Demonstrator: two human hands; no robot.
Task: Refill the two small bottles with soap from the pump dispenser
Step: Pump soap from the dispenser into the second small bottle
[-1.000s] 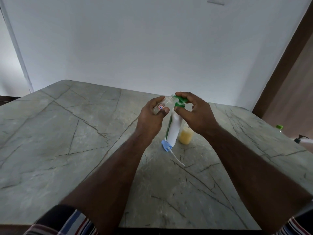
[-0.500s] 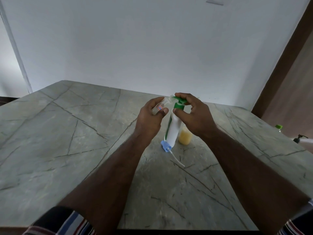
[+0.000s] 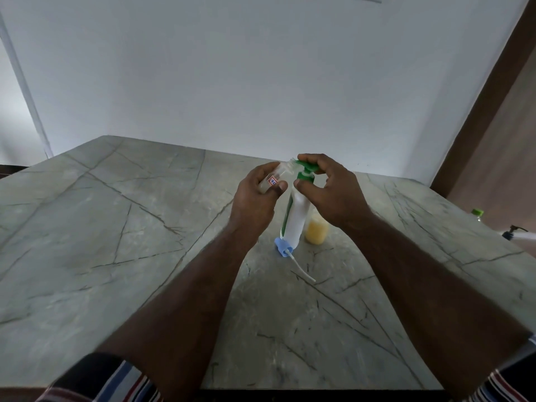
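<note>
Small bottle (image 3: pixel 278 178), red-and-blue label unreadable; our left hand (image 3: pixel 256 195) is gripping it tilted; our right hand (image 3: pixel 330 190) fingers are curling onto the pump dispenser (image 3: pixel 295 216) head.

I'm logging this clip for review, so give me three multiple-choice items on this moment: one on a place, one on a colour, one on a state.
1. Where is the yellow-filled bottle?
A. On the table behind the right forearm
B. In the left hand
C. On the floor

2. What colour is the pump head of the pump dispenser?
A. Blue
B. Green
C. Red

3. How is the clear small bottle held?
A. Standing upright on the table
B. Lying capped on the table
C. Tilted in the left hand, its mouth at the pump spout

Answers: 1 A, it stands beside the dispenser's base; 2 B, green under the right hand; 3 C, its open neck meets the spout.
</note>
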